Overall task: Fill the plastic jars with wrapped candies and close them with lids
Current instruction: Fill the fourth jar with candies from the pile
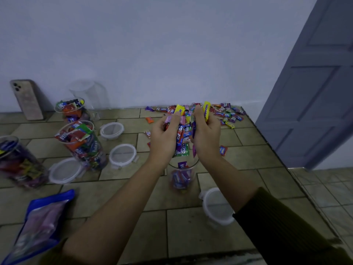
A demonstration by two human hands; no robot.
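The tiled counter [191,226] drops off on the right by the door [313,92]. Left hand [164,131] and right hand [205,131] are cupped together, clutching wrapped candies [183,131] over the part-filled open jar [182,176]. Full jars [82,146] and loose lids [123,155] crowd the left. The leftmost jar [19,163] is blurry and cut off.

Clear plastic jar [182,175], glossy candy wrappers [232,114]
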